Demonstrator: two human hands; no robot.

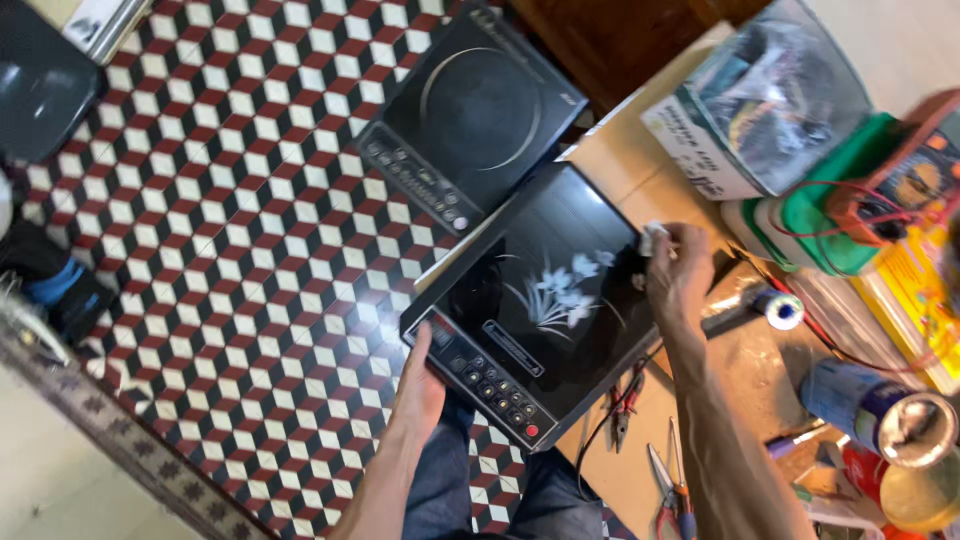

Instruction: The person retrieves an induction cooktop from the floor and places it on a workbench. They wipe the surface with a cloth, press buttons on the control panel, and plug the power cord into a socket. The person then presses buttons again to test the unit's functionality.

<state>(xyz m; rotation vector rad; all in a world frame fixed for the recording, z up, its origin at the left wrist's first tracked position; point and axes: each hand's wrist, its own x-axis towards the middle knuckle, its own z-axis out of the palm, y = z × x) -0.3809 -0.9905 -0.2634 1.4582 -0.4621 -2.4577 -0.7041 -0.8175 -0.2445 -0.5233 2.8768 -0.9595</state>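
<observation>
Floor [230, 230] here is that red, black and white cube-pattern tile, filling the left half of the frame. A spare black induction cooktop [470, 115] lies on it at upper centre.

Middle of the frame: a second cooktop with a white flower print [545, 300] sits half on the table [620, 170] edge, half over the person's lap. Left hand [422, 385] is clamped on its lower-left rim by the button panel. Right hand [680, 275] pinches a small white cloth [653, 238] against the glass's upper-right corner.

Right side has pliers [625, 395], a solder spool [778, 308], a multimeter [915, 180] and tins [885, 415].

Risk, I'd say: the cooktop overhangs the edge, so a hard wipe could tip it onto the tile if that left grip slackens.
</observation>
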